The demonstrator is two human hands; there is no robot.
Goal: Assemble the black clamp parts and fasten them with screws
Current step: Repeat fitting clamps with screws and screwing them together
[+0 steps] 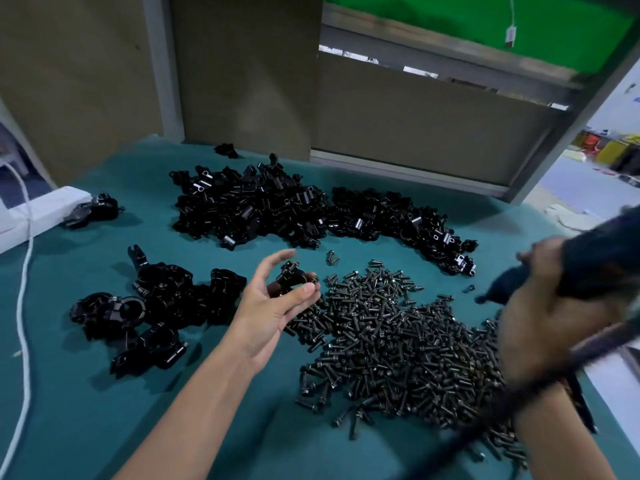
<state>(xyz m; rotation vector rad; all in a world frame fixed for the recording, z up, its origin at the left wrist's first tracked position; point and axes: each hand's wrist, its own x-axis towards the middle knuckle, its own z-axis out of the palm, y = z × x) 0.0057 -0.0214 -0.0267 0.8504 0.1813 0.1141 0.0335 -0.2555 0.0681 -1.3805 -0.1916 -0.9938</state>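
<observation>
My left hand (273, 306) holds a small black clamp (290, 277) with screws in it, palm up, above the left edge of the screw pile (398, 341). My right hand (540, 313), blurred at the right, grips a dark electric screwdriver (588, 261) whose tip points left toward the clamp, a short way from it. A big heap of loose black clamp parts (277, 209) lies at the back of the teal mat. Several assembled clamps (156, 306) lie in a group at the left.
A white cable (24, 306) runs down the left side beside a white block (38, 216). One clamp (93, 211) sits alone by that block. The screwdriver's dark cord (519, 393) trails over the screws at the lower right. Brown panels (242, 71) close the back.
</observation>
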